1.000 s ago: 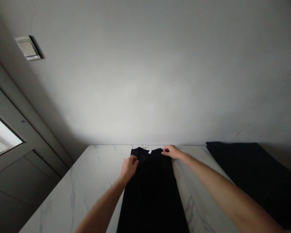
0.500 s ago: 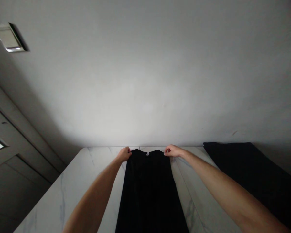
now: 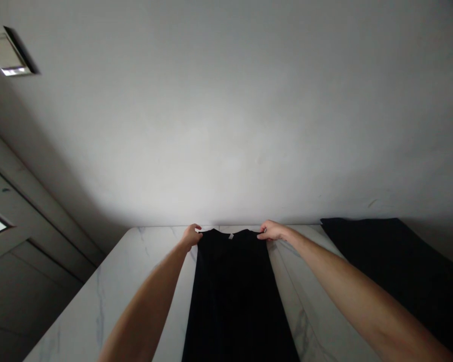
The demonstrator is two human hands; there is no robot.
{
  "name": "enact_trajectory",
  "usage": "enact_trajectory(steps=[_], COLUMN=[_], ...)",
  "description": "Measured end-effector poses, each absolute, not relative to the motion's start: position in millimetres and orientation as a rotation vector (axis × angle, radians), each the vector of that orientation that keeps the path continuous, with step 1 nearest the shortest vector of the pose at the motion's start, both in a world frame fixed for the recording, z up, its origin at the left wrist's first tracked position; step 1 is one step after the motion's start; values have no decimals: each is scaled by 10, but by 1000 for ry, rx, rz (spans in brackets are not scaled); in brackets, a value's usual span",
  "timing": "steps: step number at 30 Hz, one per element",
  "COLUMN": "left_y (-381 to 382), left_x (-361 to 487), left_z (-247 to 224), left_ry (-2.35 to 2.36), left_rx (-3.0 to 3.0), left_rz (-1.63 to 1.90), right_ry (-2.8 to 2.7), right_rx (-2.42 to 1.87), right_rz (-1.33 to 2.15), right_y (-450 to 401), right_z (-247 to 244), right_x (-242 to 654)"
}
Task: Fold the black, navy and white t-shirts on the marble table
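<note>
**Both hands pinch the neck of a long black shirt on a marble table**

The black shirt (image 3: 234, 301) lies flat and lengthwise on the marble table (image 3: 79, 311), its neckline at the far edge, close to the wall (image 3: 226, 125), and its body running toward the person and out of view. A small white tag (image 3: 231, 236) shows at the centre of the collar.

The left hand (image 3: 191, 237) is at the shirt's left shoulder corner, its fingers (image 3: 197, 228) curled together and clamped on the cloth. The right hand (image 3: 272, 231) grips the opposite corner of the neckline the same way, its fingers (image 3: 263, 235) closed on the fabric, though the exact pinch is small and hard to make out. The forearms are bare and angle in from either side of the shirt.

Beyond the table's right side, a second black cloth (image 3: 377, 241) lies well apart from the shirt — its edge runs along the wall. Left of the table stands a grey door (image 3: 22, 251) with a small bright pane, and a metal plate (image 3: 5, 53) is fixed high up on the wall.
</note>
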State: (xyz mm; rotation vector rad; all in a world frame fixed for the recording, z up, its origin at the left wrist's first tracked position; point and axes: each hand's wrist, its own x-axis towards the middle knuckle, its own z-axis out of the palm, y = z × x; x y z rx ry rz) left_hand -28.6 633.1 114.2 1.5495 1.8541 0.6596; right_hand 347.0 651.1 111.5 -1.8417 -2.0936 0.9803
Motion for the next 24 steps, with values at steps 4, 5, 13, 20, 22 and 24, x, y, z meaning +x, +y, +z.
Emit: enact_trajectory(steps=[4, 5, 13, 20, 22, 24], left_y=[6349, 6355, 5841, 4917, 4857, 4854], left_x=[-248, -234, -154, -116, -88, -74], left_z=[1179, 1205, 1382, 1148, 1104, 1077], left_ry=[1939, 1959, 1964, 1810, 1811, 1810], left_rx=[1582, 1600, 1924, 2204, 2185, 2176], left_rz=[689, 699, 694, 388, 361, 381], right_ry=[-2080, -2077, -2152, -2427, -2420, -2395], right_rx=[-1841, -1849, -1782, -1480, -1510, -1561], right_rz=[807, 757, 178, 245, 262, 260], right_y=[6517, 6521, 6205, 5949, 5999, 6072], right_z=[1076, 1067, 1179, 1320, 1326, 1323], right_x=[3412, 3399, 3141, 2010, 1706, 1472])
